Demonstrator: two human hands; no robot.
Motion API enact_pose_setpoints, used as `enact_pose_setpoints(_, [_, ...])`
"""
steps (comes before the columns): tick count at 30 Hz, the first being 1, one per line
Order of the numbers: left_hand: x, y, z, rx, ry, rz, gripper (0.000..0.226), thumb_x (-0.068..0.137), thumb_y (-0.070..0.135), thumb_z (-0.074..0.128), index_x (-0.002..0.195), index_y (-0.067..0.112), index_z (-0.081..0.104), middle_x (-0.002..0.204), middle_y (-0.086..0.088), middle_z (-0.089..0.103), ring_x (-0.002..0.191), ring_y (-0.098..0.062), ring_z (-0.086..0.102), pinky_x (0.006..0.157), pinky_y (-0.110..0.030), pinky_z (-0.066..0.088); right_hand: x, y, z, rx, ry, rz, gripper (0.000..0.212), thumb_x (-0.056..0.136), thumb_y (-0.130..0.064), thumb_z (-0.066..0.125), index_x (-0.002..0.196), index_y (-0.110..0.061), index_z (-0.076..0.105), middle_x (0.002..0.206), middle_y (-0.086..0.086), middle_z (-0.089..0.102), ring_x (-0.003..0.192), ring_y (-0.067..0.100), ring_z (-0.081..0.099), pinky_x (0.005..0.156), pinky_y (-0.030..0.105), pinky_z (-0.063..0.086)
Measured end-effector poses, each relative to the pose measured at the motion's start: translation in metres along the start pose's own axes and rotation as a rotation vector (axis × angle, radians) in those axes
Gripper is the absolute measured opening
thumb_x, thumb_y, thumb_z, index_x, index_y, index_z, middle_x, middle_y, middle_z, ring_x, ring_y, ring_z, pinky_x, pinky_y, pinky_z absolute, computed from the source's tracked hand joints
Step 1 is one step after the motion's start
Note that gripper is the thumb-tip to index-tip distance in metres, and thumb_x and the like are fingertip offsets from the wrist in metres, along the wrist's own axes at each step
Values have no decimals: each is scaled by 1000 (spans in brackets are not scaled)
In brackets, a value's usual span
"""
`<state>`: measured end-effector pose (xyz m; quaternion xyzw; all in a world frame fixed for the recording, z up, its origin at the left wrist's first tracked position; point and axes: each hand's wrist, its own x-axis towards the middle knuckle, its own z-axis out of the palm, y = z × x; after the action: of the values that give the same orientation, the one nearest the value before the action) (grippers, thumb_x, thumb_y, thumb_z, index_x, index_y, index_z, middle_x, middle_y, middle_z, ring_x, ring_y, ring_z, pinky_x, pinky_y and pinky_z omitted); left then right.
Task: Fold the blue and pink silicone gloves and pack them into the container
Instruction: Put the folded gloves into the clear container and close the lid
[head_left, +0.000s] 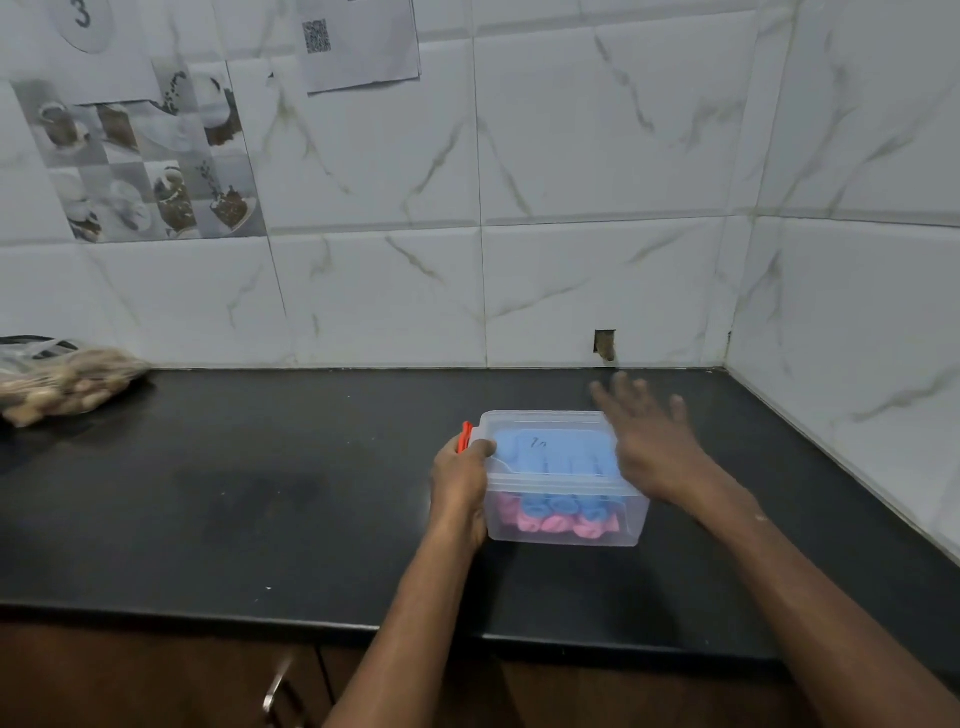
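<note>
While its long axis runs left to right on the black counter (260, 467), the clear container (566, 525) is gripped at its left end by the left hand (460, 480). Folded blue gloves (550, 452) are seen inside over pink gloves (545, 525). The blurred right hand (654, 441) is held spread at the right end.

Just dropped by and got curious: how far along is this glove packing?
Nearly finished, it seems. Blue gloves lie over pink gloves inside the clear container, apparently under a lid. The left hand grips the end by the orange latch; the right hand hovers open, blurred. Probably only latching remains.
</note>
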<state>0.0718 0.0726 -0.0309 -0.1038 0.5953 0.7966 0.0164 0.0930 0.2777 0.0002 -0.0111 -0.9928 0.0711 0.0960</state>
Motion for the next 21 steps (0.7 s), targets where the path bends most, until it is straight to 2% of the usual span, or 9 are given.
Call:
enact_pose_setpoints(2, [1,0,0,-7,-3,7,22,88,13,58,109,12,63,101,-12,73,85,-28,74,77,-48,61,5,-3,-3,-35,-145,-136,57,104,-37,23,155,-30,-1,164,2,-6,152,20,-2,120,51,-3])
enact_pose_setpoints(4, [1,0,-1,-28,-12,20,39,89,11,57,127,16,56,106,-9,71,90,-27,72,75,-42,62,8,-4,-4,-91,-251,-158,73,91,-70,8,155,-34,1,164,-1,-7,151,19,-2,120,50,-4])
enact_pose_setpoints(6, [1,1,-1,-38,-21,27,45,90,10,57,134,17,52,107,-7,69,90,-25,72,69,-36,62,8,-5,-5,-129,-293,-157,93,74,-84,0,154,-37,0,164,-1,-9,151,19,-4,119,51,-5])
enact_pose_setpoints(10, [2,2,-2,51,-26,41,40,93,12,54,132,20,55,115,-8,67,93,-24,71,77,-40,62,8,-6,-6,-125,-300,-153,104,63,-87,-5,154,-37,-3,163,0,-12,151,18,-6,119,51,-7])
enact_pose_setpoints(11, [0,3,-1,105,-38,65,29,94,12,50,118,24,62,112,-7,68,93,-24,71,79,-44,61,8,-7,-6,-129,-307,-151,104,63,-87,-5,154,-37,-4,163,0,-12,151,18,-7,120,52,-7])
enact_pose_setpoints(13, [-2,6,1,196,-60,109,31,96,12,41,88,31,64,104,-8,70,92,-26,72,80,-51,60,9,-7,-4,-133,-317,-153,104,63,-87,-4,154,-36,-4,163,1,-13,151,19,-7,120,52,-7])
enact_pose_setpoints(14, [-4,7,2,212,-73,115,33,97,12,39,83,32,62,102,-8,71,92,-26,72,80,-52,60,9,-7,-4,-135,-320,-154,104,63,-87,-4,154,-36,-4,163,1,-13,151,19,-7,120,52,-7])
enact_pose_setpoints(19, [-4,10,-1,262,-110,145,31,97,13,36,91,29,62,103,-8,71,91,-24,72,79,-49,61,12,-3,0,-144,-297,-160,104,62,-87,-5,154,-37,-4,163,0,-13,151,19,-7,119,52,-7])
enact_pose_setpoints(21, [-2,7,0,305,-104,165,31,97,15,37,105,29,63,112,-8,69,97,-25,70,84,-51,59,10,-3,1,-132,-273,-163,102,65,-86,-6,154,-37,-2,163,1,-11,151,19,-5,120,52,-6])
